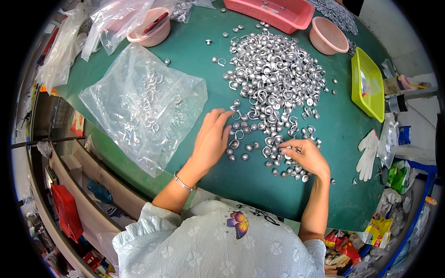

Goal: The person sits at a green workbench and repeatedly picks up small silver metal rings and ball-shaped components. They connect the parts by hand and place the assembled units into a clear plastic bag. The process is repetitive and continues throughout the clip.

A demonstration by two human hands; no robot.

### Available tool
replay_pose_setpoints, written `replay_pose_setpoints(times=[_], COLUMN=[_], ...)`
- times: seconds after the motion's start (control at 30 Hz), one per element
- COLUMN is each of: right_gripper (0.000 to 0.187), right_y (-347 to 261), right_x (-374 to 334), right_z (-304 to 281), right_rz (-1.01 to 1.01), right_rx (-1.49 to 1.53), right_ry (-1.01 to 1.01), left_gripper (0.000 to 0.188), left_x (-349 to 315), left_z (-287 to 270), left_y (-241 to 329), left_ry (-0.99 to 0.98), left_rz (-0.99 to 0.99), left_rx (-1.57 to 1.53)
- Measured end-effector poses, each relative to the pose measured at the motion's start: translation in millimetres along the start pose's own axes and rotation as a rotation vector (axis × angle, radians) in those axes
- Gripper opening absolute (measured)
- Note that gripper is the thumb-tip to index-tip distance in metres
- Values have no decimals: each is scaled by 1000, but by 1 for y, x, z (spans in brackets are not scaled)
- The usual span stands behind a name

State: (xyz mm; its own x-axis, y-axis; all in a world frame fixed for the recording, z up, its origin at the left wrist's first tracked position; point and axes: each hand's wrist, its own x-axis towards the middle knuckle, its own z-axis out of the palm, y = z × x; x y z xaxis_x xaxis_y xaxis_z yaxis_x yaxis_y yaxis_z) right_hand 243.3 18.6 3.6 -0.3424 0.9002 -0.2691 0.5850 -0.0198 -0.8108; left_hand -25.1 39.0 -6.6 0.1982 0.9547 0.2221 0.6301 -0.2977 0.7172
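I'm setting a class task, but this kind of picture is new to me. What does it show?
There is no machine here, only a person's bare hands. The picture comes from a wide camera on their head, looking down, so straight edges bend near the rim. On the green table lies a heap of small silvery pieces, some ring-shaped, some rounded. A clear plastic bag lies to its left; a lime-green tray and a white glove lie to the right. The left hand is at the heap's left edge, the right hand among the nearest pieces. Whether either holds one is unclear.
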Motion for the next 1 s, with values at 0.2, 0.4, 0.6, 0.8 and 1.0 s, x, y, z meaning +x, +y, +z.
replay_pose_setpoints(times=[0.2,0.4,0.6,0.8,1.0], right_gripper=[19,30,15,8,27], right_y=[1,-9,-10,7,-5], right_x=[11,34,12,-8,23], right_z=[-10,1,6,-6,5], right_rz=[127,238,137,72,124], right_rx=[-15,-502,-333,62,-577], right_ry=[43,410,266,208,403], left_gripper=[31,14,10,10,5], left_x=[17,24,23,22,19], left_z=[16,20,17,15,14], left_y=[-4,-5,-4,-6,-2], left_ry=[-135,-152,-190,-117,-203], left_rz=[126,110,109,107,-253], left_rx=[162,110,122,60,-549])
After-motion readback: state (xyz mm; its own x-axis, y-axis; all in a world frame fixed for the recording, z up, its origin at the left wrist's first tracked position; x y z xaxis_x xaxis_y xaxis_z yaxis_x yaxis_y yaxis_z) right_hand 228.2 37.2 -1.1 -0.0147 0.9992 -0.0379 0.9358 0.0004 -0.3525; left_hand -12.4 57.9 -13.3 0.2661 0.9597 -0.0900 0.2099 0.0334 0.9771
